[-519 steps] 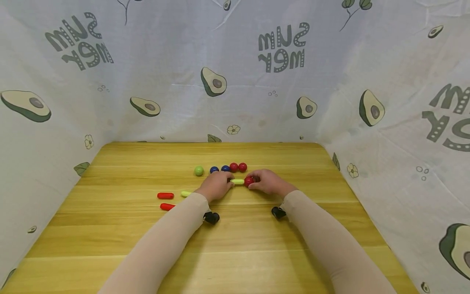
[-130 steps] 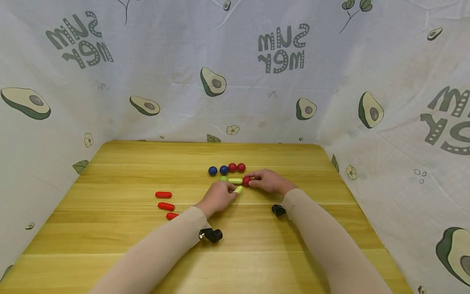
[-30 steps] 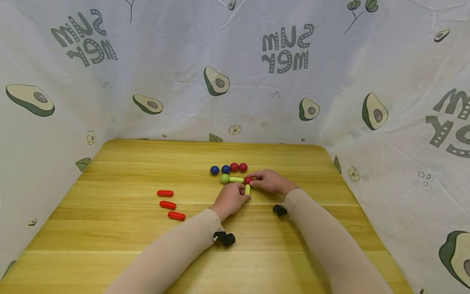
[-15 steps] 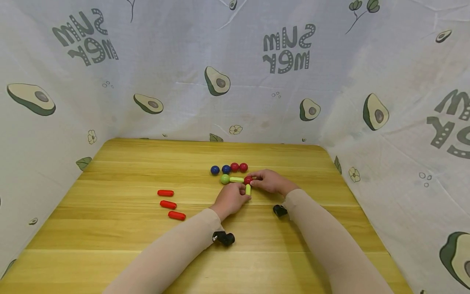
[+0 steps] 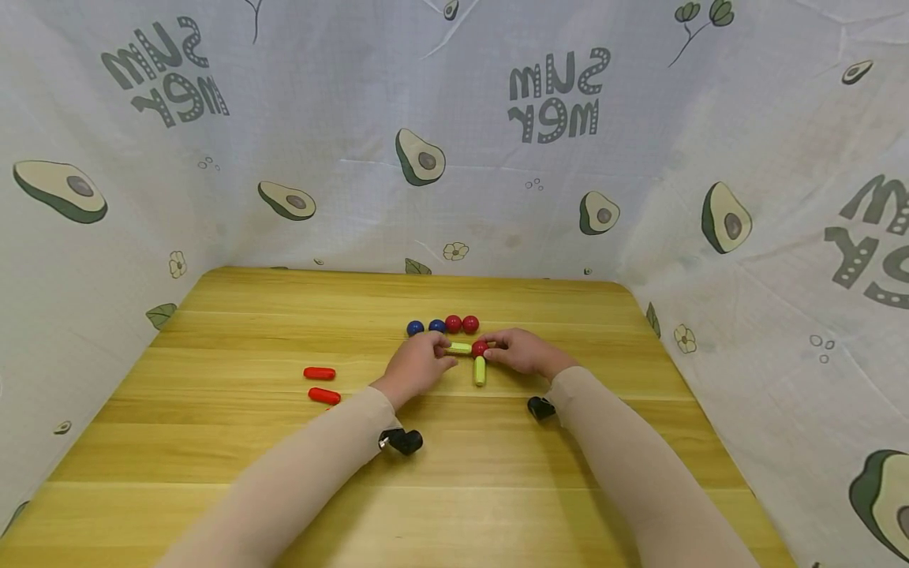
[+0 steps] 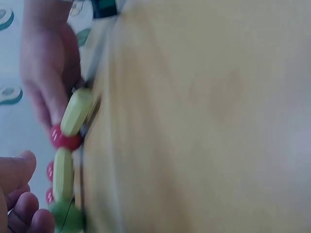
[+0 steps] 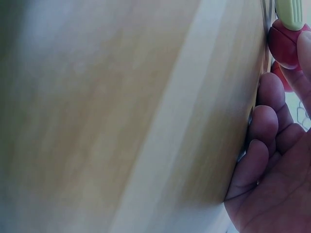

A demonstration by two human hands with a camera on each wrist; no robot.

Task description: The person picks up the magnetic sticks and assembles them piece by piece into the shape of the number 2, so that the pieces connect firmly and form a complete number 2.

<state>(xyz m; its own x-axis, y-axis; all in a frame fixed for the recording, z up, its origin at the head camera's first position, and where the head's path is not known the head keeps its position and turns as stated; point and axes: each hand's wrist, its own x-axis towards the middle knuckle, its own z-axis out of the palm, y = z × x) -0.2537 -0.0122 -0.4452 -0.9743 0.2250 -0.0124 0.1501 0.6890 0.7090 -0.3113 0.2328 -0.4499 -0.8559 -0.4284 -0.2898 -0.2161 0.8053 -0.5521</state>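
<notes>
My right hand [image 5: 524, 351] pinches a red ball [image 5: 480, 349] between thumb and fingertips. From that ball one yellow-green rod [image 5: 458, 348] runs left, and a second yellow-green rod [image 5: 480, 371] points toward me, touching the ball at its end. My left hand [image 5: 417, 366] is at the left end of the first rod, thumb and index finger apart. It hides the green ball in the head view. In the left wrist view, that green ball [image 6: 66, 216] sits at the rod's end beside my fingers, which do not visibly grip it.
Behind the hands stand two blue balls [image 5: 415, 327] and two red balls [image 5: 461, 324] in a row. Red rods [image 5: 319, 373] lie to the left on the wooden table [image 5: 284, 315], one mostly hidden by my left sleeve. Printed cloth walls [image 5: 341, 213] surround the table.
My left hand has let go of the second yellow-green rod, which stays against the red ball, and has moved left to the green ball. My right hand keeps its place on the red ball.
</notes>
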